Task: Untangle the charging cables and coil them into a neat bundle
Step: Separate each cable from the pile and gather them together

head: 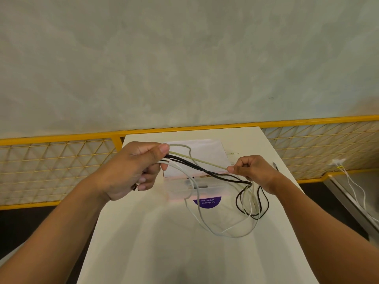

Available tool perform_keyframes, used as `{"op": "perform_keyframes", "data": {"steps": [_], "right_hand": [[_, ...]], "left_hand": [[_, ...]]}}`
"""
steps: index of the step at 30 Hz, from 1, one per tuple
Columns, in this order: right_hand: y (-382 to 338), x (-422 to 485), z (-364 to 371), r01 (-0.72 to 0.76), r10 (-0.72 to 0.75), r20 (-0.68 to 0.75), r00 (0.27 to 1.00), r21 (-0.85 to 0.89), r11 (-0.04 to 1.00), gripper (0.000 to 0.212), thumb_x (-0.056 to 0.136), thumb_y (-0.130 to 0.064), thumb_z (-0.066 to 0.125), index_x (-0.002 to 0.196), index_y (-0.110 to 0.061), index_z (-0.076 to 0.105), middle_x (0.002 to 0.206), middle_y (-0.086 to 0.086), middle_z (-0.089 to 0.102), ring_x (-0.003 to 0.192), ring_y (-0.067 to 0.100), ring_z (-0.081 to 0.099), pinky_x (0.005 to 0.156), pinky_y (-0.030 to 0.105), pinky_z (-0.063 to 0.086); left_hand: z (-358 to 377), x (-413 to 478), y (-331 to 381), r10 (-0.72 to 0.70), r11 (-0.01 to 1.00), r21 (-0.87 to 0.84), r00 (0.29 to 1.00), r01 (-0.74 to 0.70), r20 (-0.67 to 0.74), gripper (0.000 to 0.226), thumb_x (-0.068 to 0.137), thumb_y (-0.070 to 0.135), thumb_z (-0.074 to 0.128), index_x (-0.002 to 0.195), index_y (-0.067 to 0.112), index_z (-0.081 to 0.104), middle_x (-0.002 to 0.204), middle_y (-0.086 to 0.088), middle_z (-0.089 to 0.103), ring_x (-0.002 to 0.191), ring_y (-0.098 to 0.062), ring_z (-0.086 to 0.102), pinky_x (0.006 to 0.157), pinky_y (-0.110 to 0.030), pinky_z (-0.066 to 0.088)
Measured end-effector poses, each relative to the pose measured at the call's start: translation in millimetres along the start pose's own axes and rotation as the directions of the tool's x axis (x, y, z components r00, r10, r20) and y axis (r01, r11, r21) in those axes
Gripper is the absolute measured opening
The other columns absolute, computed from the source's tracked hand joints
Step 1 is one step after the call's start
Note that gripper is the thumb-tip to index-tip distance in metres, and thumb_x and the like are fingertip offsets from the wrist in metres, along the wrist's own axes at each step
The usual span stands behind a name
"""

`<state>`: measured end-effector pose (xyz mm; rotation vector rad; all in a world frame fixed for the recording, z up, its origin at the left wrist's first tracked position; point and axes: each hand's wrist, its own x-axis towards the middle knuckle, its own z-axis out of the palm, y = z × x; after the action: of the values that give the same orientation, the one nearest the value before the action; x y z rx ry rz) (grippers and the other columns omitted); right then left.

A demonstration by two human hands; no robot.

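Charging cables — thin, round, black and white — gripped in the curled left hand, slack loops drooping onto the smooth white table. Right hand pinches a beige cord — taut between both hands.

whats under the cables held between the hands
Under the charging cables: a white sheet, a translucent plastic box and a round purple sticker on the white table. The sticker's far half is hidden by the box.
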<state>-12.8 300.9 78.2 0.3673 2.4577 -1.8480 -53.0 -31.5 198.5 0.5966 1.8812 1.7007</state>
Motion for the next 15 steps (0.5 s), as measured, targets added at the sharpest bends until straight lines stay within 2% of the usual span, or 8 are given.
{"op": "perform_keyframes", "data": {"steps": [2, 5, 7, 9, 11, 13, 15], "right_hand": [[14, -3, -4, -0.039, 0.038, -0.039, 0.998, -0.012, 0.999, 0.029, 0.079, -0.024, 0.083, 0.064, -0.008, 0.063, 0.049, -0.012, 0.043, 0.053, 0.008, 0.039, 0.059, 0.019, 0.035], [38, -10, -13, -0.123, 0.124, -0.111, 0.986, 0.014, 0.992, 0.031, 0.076, -0.025, 0.086, 0.062, -0.010, 0.063, 0.054, -0.006, 0.053, 0.065, 0.018, 0.046, 0.070, 0.030, 0.038], [50, -14, -14, -0.176, 0.177, -0.137, 0.975, 0.021, 0.984, 0.031, 0.075, -0.026, 0.087, 0.062, -0.010, 0.064, 0.055, 0.001, 0.058, 0.064, 0.023, 0.050, 0.068, 0.029, 0.041], [55, -18, -12, -0.197, 0.200, -0.157, 0.967, 0.032, 0.980, 0.033, 0.078, -0.021, 0.085, 0.063, -0.007, 0.060, 0.049, -0.006, 0.053, 0.060, 0.017, 0.045, 0.060, 0.024, 0.038], [60, -19, -10, -0.207, 0.211, -0.192, 0.958, 0.038, 0.978, 0.031, 0.079, -0.018, 0.084, 0.065, -0.005, 0.060, 0.058, -0.004, 0.062, 0.071, 0.016, 0.057, 0.068, 0.023, 0.043], [62, -20, -8, -0.228, 0.230, -0.206, 0.951, 0.035, 0.973, 0.029, 0.078, -0.019, 0.085, 0.068, -0.004, 0.063, 0.075, 0.009, 0.072, 0.086, 0.019, 0.066, 0.078, 0.027, 0.047], [67, -21, -8, -0.255, 0.252, -0.185, 0.950, 0.005, 0.967, 0.029, 0.078, -0.022, 0.086, 0.069, -0.004, 0.065, 0.076, 0.011, 0.072, 0.085, 0.019, 0.065, 0.079, 0.030, 0.046]], "left_hand": [[-3, -5, 7, 0.003, 1.000, -0.010, 0.999, -0.003, -0.041, 0.036, 0.089, 0.039, 0.064, 0.061, 0.017, 0.067, 0.048, 0.006, 0.033, 0.038, -0.010, 0.023, 0.041, -0.020, 0.025], [-10, -12, 15, 0.006, 1.000, -0.013, 0.998, -0.007, -0.069, 0.036, 0.082, 0.041, 0.057, 0.052, 0.023, 0.063, 0.048, 0.006, 0.028, 0.037, -0.009, 0.023, 0.043, -0.022, 0.024], [-13, -14, 15, 0.010, 1.000, -0.028, 0.997, -0.012, -0.082, 0.037, 0.085, 0.040, 0.057, 0.055, 0.019, 0.062, 0.049, 0.004, 0.025, 0.037, -0.009, 0.023, 0.041, -0.020, 0.026], [-11, -13, 12, 0.008, 1.000, -0.012, 0.997, -0.009, -0.079, 0.040, 0.088, 0.039, 0.055, 0.055, 0.018, 0.062, 0.050, 0.002, 0.023, 0.037, -0.010, 0.023, 0.042, -0.021, 0.025], [-5, -11, 9, -0.001, 1.000, -0.009, 0.998, 0.000, -0.067, 0.040, 0.089, 0.034, 0.053, 0.054, 0.019, 0.062, 0.048, 0.003, 0.026, 0.037, -0.010, 0.022, 0.043, -0.022, 0.024], [-2, -8, 7, -0.012, 1.000, -0.001, 0.999, 0.012, -0.050, 0.041, 0.091, 0.033, 0.056, 0.053, 0.020, 0.063, 0.048, 0.003, 0.028, 0.037, -0.010, 0.022, 0.042, -0.022, 0.025], [-2, -6, 6, -0.018, 1.000, 0.024, 1.000, 0.018, -0.017, 0.040, 0.092, 0.036, 0.063, 0.057, 0.018, 0.065, 0.050, 0.001, 0.026, 0.038, -0.011, 0.022, 0.041, -0.021, 0.027]]}}
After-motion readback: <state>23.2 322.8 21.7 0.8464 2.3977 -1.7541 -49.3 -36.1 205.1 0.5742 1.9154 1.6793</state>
